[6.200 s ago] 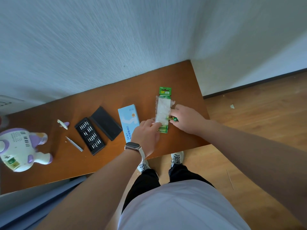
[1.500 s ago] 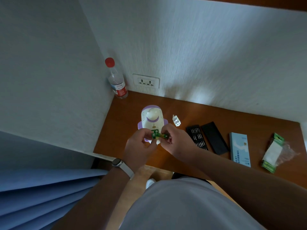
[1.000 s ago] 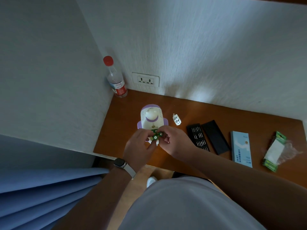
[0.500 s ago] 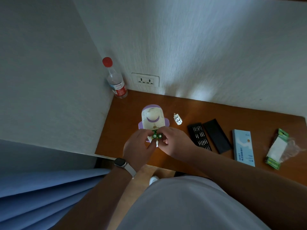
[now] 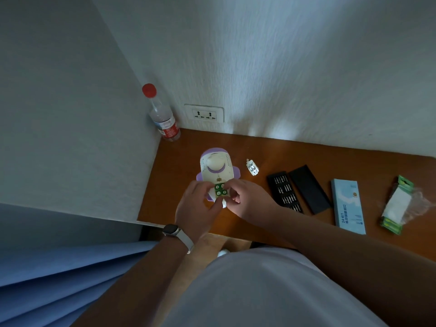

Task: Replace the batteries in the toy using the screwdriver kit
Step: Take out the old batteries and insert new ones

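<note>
The toy (image 5: 216, 169) lies on the desk (image 5: 169, 185). At the toy's near edge both hands hold a green bundle of 4 batteries (image 5: 220, 190), round ends up. The left hand (image 5: 197, 207) pinches it from the left and the right hand (image 5: 246, 200) from the right, fingers curled. Just right of the toy lies a small white piece (image 5: 253, 168). Farther right of the toy are the bit tray (image 5: 284, 192), a black lid (image 5: 309, 188), a blue box (image 5: 348, 206) and the battery pack (image 5: 396, 206). Behind the toy, to its left, stands a bottle (image 5: 164, 119).
</note>
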